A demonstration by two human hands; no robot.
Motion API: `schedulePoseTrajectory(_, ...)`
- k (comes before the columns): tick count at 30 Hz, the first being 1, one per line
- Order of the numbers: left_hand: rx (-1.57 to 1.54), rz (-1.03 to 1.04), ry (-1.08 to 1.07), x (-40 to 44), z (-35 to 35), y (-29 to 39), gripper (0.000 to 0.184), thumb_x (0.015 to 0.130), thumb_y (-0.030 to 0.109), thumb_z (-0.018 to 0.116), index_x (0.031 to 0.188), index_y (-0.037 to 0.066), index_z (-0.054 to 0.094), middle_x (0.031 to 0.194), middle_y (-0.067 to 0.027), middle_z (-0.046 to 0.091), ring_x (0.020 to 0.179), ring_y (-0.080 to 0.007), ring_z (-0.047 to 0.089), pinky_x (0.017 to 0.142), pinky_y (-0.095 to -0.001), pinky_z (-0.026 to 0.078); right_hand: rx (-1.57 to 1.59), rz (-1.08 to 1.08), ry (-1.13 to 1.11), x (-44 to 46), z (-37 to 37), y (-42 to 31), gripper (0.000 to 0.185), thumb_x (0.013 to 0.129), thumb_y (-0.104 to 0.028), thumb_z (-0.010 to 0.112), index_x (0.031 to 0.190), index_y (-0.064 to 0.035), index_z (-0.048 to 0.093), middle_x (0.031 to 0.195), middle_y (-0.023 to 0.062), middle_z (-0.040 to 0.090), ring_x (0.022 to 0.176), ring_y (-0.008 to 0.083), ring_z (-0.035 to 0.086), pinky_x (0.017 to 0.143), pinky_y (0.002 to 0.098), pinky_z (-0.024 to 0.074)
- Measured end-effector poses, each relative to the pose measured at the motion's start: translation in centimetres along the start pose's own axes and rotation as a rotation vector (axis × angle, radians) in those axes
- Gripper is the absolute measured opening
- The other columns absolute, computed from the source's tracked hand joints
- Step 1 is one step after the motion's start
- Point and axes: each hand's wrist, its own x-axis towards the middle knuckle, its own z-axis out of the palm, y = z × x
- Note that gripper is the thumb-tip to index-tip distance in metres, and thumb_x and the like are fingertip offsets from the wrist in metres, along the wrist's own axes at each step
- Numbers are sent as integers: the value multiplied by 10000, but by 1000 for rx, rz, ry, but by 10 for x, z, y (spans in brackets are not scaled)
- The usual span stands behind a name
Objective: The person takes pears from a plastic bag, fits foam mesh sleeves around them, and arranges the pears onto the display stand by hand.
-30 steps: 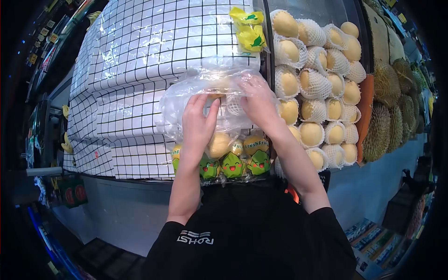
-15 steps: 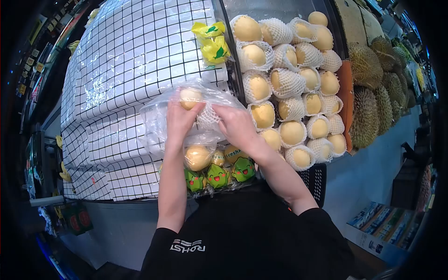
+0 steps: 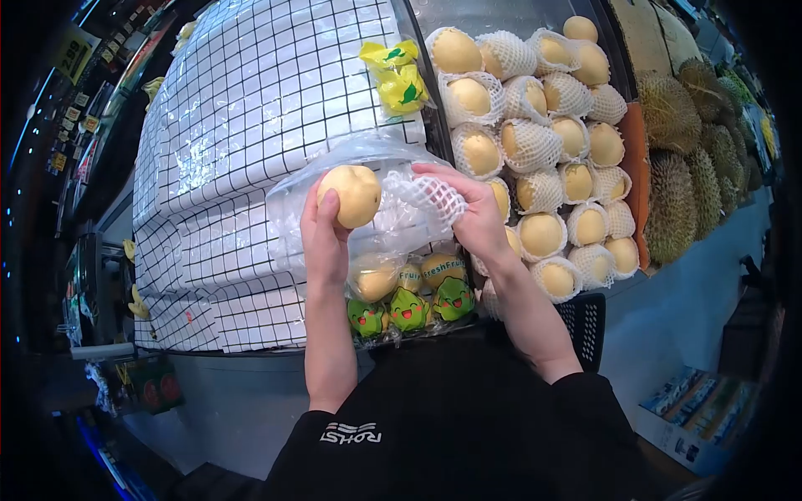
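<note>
A bare, pale yellow round pear (image 3: 354, 197) is in my left hand (image 3: 324, 235), with the fingers wrapped round its left side. To the right, my right hand (image 3: 483, 219) grips a white foam net sleeve (image 3: 433, 197), which looks limp and apart from the pear. Beneath both hands a clear plastic bag (image 3: 288, 204) lies spread on the checked cloth. Closer to my body is a printed fruit bag (image 3: 409, 311) with green smiling cartoon faces and yellow fruit inside.
Rows of pears in foam nets (image 3: 535, 146) fill the tray on the right. Past an orange-brown divider (image 3: 637, 184) are several spiky durians (image 3: 671, 200). A yellow printed bag (image 3: 401, 88) lies at the back of the checked cloth (image 3: 242, 108).
The pear has come out of its foam net. My hands have moved apart, the left with the bare pear, the right with the net. The view has shifted slightly.
</note>
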Motion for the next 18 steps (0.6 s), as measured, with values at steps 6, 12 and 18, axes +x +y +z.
schedulePoseTrajectory(6, -758, -270, -84, -38, -2, 13, 651, 979, 603, 356, 1323, 66, 489, 1218, -172, 609, 969, -293, 681, 776, -442, 623, 220, -22, -248, -15, -7, -29, 393, 801, -44, 748, 1186, -11, 677, 1296, 171, 612, 1207, 236, 575, 1020, 345, 447)
schedulePoseTrajectory(12, -798, -262, -178, -52, -5, 3, 724, 962, 644, 356, 1335, 35, 472, 1155, -273, 611, 881, -301, 698, 653, -349, 646, -25, -87, -403, -31, -1, -51, 567, 706, -140, 838, 1239, -56, 663, 1398, 183, 531, 1261, 293, 538, 1034, 376, 425)
schedulePoseTrajectory(18, -749, -293, 61, -62, 1, 9, 816, 946, 706, 322, 1357, 13, 453, 1217, -195, 610, 1019, -344, 672, 771, -397, 621, -293, -228, -405, -46, 20, -55, 702, 691, -191, 835, 1334, -63, 584, 1492, 246, 389, 1312, 379, 473, 1068, 422, 383)
